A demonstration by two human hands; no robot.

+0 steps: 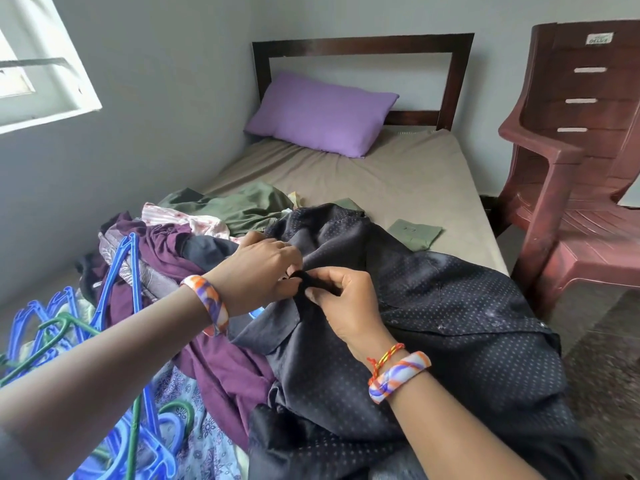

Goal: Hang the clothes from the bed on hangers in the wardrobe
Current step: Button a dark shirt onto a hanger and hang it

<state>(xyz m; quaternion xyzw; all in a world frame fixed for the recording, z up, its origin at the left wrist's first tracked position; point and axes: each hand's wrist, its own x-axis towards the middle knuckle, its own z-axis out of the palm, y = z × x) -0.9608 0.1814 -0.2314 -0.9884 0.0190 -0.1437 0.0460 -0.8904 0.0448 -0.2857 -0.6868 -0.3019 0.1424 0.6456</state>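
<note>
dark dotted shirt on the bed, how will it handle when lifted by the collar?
Likely floppy: the dark dotted shirt lies in soft folds and drapes over the bed edge, so it should sag from wherever it is held. Probably light and a bit slippery, given its thin look and faint sheen. The left hand and right hand both pinch it, suggesting one-point grips let it slide.

We are in a bedroom of a home: a single bed with a dark wooden headboard and a purple pillow stands in the corner against pale grey walls. Beside it we see a maroon plastic chair, a window at left, and clothes heaped beside blue and green plastic hangers.
</note>
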